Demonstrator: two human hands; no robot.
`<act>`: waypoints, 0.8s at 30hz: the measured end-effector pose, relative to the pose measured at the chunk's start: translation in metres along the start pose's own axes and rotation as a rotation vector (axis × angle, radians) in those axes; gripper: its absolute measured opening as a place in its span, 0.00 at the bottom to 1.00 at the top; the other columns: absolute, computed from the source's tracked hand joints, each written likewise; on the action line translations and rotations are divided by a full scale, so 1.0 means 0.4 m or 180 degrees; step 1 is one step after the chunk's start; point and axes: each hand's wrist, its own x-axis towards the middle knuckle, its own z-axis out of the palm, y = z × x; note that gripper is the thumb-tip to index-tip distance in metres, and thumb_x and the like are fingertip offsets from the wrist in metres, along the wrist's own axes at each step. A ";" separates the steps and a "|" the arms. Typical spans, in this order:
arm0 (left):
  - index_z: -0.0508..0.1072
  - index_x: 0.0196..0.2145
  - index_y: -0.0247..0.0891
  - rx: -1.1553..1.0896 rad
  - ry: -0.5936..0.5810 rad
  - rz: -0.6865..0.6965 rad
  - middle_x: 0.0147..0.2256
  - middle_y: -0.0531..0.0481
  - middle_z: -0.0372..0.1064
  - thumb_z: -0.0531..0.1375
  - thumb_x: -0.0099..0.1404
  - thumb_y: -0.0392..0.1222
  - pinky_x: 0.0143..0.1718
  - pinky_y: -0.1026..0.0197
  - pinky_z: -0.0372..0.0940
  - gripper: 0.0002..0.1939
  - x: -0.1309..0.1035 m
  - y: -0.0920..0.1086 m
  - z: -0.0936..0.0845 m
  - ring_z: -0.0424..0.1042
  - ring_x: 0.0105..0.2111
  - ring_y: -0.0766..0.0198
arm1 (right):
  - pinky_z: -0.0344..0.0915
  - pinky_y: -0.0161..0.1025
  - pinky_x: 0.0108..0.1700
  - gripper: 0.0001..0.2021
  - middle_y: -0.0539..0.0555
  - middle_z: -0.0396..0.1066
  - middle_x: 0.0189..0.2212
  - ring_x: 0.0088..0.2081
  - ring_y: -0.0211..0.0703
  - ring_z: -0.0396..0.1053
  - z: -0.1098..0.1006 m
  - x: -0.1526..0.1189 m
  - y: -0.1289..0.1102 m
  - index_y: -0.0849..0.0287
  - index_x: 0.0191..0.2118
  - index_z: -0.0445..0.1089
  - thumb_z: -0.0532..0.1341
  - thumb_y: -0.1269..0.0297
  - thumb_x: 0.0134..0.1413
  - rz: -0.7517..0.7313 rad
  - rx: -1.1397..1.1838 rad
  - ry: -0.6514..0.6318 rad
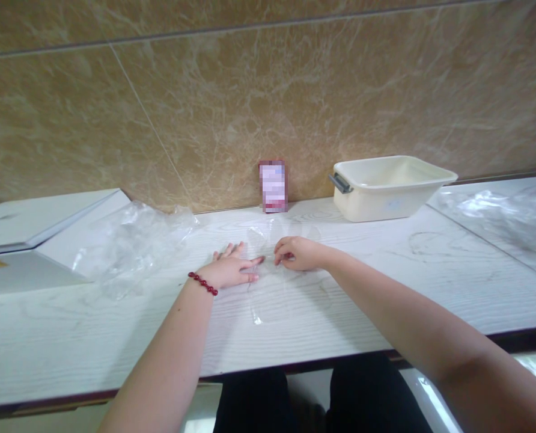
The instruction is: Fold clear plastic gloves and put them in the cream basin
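A thin clear plastic bag (268, 307) lies flat on the white wood-grain tabletop in front of me, its outline hard to see. My left hand (229, 269), with a red bead bracelet at the wrist, rests palm down with fingers spread. Its index finger and thumb reach onto the bag's left side. My right hand (295, 252) is over the bag's upper part, fingers curled and thumb drawn in, pinching at the film. How much film is between those fingertips is hidden.
A white box (65, 234) stands at the left, with a heap of crumpled clear plastic (133, 246) against it. A cream bin (385, 195) with a grey handle stands back right. More clear plastic (515, 210) lies far right. A pixelated, phone-like item (274, 186) leans on the marbled wall.
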 end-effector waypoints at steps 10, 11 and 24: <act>0.54 0.51 0.57 -0.0069 0.0016 -0.0002 0.58 0.48 0.29 0.46 0.46 0.68 0.47 0.36 0.36 0.34 0.004 -0.001 0.004 0.29 0.55 0.41 | 0.52 0.41 0.46 0.12 0.54 0.62 0.38 0.41 0.41 0.58 0.021 0.004 -0.005 0.53 0.38 0.70 0.55 0.58 0.47 0.0269 -0.0345 0.0386; 0.54 0.51 0.56 -0.0071 0.0020 0.0002 0.58 0.47 0.29 0.46 0.46 0.68 0.47 0.36 0.36 0.35 0.004 -0.002 0.004 0.29 0.55 0.41 | 0.52 0.42 0.46 0.13 0.54 0.61 0.39 0.41 0.42 0.57 0.023 0.004 0.000 0.50 0.38 0.70 0.56 0.56 0.45 0.0354 -0.0394 0.0280; 0.48 0.53 0.56 -0.0101 -0.0122 0.0041 0.58 0.45 0.25 0.51 0.41 0.68 0.47 0.36 0.36 0.42 -0.008 -0.014 -0.005 0.27 0.55 0.40 | 0.51 0.39 0.44 0.17 0.53 0.62 0.37 0.39 0.43 0.57 -0.009 -0.008 0.046 0.45 0.39 0.69 0.59 0.50 0.39 0.0899 -0.0549 -0.0090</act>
